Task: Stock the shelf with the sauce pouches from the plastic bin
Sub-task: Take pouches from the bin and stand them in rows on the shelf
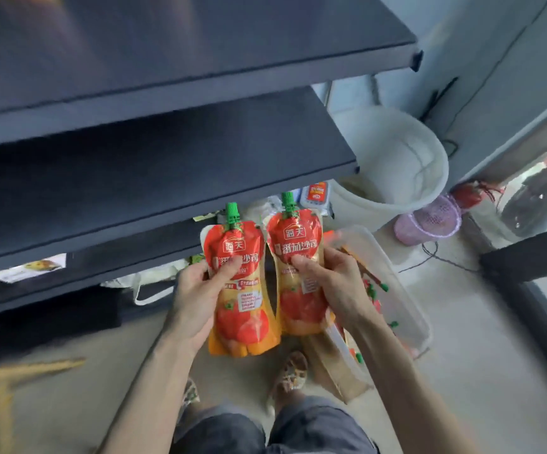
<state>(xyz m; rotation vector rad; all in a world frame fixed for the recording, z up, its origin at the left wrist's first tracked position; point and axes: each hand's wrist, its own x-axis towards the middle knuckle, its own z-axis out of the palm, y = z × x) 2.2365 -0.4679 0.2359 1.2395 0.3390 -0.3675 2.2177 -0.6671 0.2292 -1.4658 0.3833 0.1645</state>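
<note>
Fingers (229,267) of L hand (197,296) & R hand (328,280) each grip 1 sauce pouch (242,290), spouts up.

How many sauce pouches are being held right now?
2: one pouch in the left hand, one pouch in the right hand. More lie partly hidden in the plastic bin.

You are looking down at a pale concrete floor (462,388) lit by soft daylight. To your right a grey wall (494,77) meets a glass pane in a dark frame (527,257). By the foot of the wall a white bucket (396,165) stands on the floor, with a pink plastic basket (429,221) just beside it. A thin black cable (429,257) trails over the floor near the basket.
</note>
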